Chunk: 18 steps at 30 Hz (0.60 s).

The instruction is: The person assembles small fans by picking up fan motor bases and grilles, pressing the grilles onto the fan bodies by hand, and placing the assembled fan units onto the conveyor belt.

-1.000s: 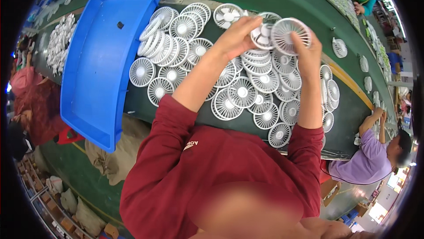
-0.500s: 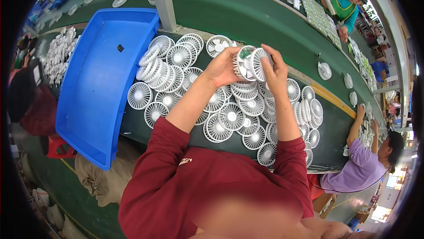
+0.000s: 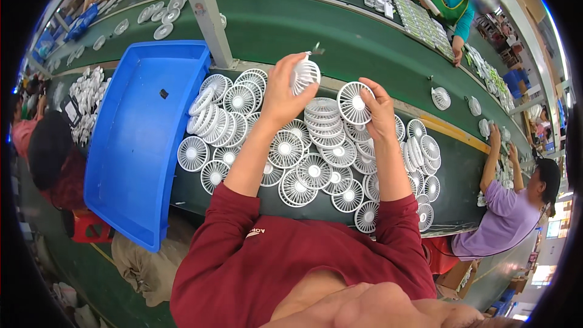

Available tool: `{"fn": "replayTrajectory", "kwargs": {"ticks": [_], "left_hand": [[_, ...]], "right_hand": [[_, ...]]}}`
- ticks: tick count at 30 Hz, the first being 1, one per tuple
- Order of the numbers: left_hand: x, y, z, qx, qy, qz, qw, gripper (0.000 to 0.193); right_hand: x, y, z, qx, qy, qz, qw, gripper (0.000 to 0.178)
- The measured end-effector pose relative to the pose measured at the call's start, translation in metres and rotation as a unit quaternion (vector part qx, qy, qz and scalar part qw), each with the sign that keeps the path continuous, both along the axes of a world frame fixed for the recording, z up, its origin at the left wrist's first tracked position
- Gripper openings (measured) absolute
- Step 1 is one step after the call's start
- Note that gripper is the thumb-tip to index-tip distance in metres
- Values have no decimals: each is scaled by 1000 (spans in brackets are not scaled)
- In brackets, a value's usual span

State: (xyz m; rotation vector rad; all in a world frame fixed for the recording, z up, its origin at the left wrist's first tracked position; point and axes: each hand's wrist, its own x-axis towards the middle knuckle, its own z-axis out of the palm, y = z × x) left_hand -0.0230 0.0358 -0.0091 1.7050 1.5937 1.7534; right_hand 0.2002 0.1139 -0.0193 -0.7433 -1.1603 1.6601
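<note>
My left hand (image 3: pixel 281 92) is closed around a white slatted fan housing (image 3: pixel 305 77), from whose top a small metallic or wire bit sticks out. My right hand (image 3: pixel 382 114) pinches a round white fan grille (image 3: pixel 351 103) by its rim, its spoked face toward me. The two parts are held apart above the dark table. Beneath and between my hands lies a stack of white grilles (image 3: pixel 325 123), with many loose ones (image 3: pixel 313 170) spread nearer to me. More overlapping grilles (image 3: pixel 239 98) are heaped to the left of my left forearm.
A big blue tray (image 3: pixel 130 146) with a small black piece (image 3: pixel 164 94) stands at the left. Beyond the table runs a green conveyor belt (image 3: pixel 340 43) carrying fan parts (image 3: pixel 441 98). A metal post (image 3: pixel 209 18) rises at its edge. Co-workers sit at right (image 3: pixel 507 188) and far right (image 3: pixel 446 0).
The housing and grille, close together before, are now apart. My left hand has gone left with the housing, while my right hand holds the grille lower. The whole view has shifted slightly.
</note>
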Motion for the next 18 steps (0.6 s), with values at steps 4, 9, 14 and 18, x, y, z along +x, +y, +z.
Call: {"fn": "replayTrajectory", "kwargs": {"ticks": [4,9,14,18], "left_hand": [[-5,4,0,-75,-488,-226,840,42],[4,3,4,-75,-720,-305,618,46],[-27,4,9,143,-812,-349,446,51],[-37,13,-16,160,-799,-311,489,44]], "right_hand": [[3,1,6,1,33,35,999,34],[-2,-1,9,-10,41,44,998,34],[-11,-8,16,0,53,69,996,32],[-12,-9,11,12,40,69,997,31]]}}
